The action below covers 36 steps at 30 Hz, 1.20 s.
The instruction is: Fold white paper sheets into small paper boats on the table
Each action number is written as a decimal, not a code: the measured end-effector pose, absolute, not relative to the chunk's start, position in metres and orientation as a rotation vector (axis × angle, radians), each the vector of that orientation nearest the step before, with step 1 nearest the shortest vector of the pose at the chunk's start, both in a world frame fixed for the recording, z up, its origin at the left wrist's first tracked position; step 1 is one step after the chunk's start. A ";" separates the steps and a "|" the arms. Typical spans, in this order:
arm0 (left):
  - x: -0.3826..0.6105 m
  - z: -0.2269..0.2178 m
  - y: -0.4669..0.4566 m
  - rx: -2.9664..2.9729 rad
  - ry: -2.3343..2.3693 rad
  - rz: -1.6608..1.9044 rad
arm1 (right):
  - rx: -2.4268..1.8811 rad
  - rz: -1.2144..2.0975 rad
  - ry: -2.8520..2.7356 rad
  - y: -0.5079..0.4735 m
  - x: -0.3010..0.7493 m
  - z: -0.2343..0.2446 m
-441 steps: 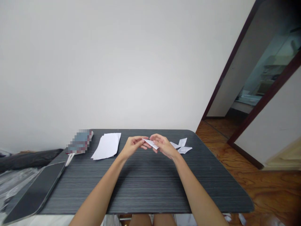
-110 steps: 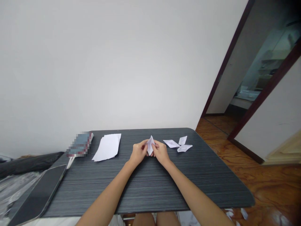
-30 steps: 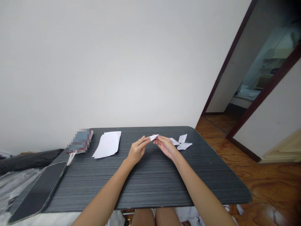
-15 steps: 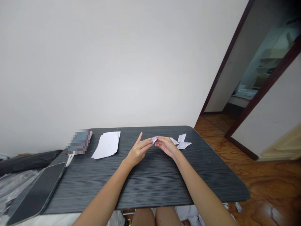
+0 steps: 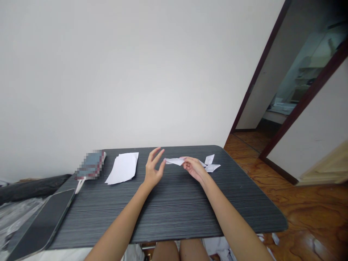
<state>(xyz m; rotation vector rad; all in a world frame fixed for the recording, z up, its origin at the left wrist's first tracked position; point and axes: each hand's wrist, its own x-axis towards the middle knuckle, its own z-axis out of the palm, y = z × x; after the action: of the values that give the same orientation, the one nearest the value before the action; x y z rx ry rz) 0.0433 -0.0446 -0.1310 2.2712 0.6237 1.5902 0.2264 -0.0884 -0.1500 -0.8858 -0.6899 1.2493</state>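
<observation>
A small piece of folded white paper (image 5: 174, 161) is held up over the dark table (image 5: 174, 214), long and narrow with pointed ends. My right hand (image 5: 194, 168) pinches its right end between thumb and fingers. At the paper's left tip is my left hand (image 5: 154, 168), its fingers spread and raised, the thumb at or very near the tip; whether they touch I cannot tell. Just beyond my right hand lie several folded white paper pieces (image 5: 212, 168), partly hidden by that hand.
A stack of white paper sheets (image 5: 123, 168) lies to the left on the table. Farther left are a blurred-out blue and red item (image 5: 91, 165) and a dark flat tablet-like device (image 5: 45, 221) along the edge. A wall stands behind; paper scraps (image 5: 275, 238) lie on the floor.
My left hand has opened and drawn left, its fingers lifting off the paper. More of the folded paper now shows, stretching left from my right hand, which has hardly moved.
</observation>
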 end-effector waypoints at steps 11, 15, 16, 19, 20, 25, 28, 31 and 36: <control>0.049 -0.141 -0.037 1.403 0.439 0.980 | -0.843 1.242 -0.644 -0.087 0.226 -0.150; 0.050 -0.139 -0.041 1.360 0.440 0.966 | -0.848 1.247 -0.712 -0.088 0.225 -0.149; 0.049 -0.139 -0.041 1.354 0.446 0.971 | -0.851 1.247 -0.726 -0.088 0.224 -0.149; 0.049 -0.138 -0.041 1.351 0.476 0.981 | -0.865 1.242 -0.754 -0.088 0.224 -0.149; 0.049 -0.138 -0.041 1.351 0.491 0.984 | -0.872 1.240 -0.758 -0.088 0.224 -0.149; 0.050 -0.140 -0.040 1.343 0.555 0.996 | -0.908 1.195 -0.803 -0.090 0.222 -0.146; 0.049 -0.141 -0.039 1.366 0.580 0.976 | -0.929 1.151 -0.853 -0.091 0.220 -0.146; 0.047 -0.141 -0.037 1.369 0.576 0.985 | -0.931 1.122 -0.890 -0.093 0.218 -0.145; 0.045 -0.140 -0.036 1.360 0.560 0.998 | -0.890 1.096 -0.924 -0.093 0.217 -0.145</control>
<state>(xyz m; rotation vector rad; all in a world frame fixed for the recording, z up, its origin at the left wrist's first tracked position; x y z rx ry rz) 0.0451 -0.0359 -0.1398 1.3595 0.5598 0.9982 0.2174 -0.0929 -0.1448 -0.8898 -0.9241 1.0963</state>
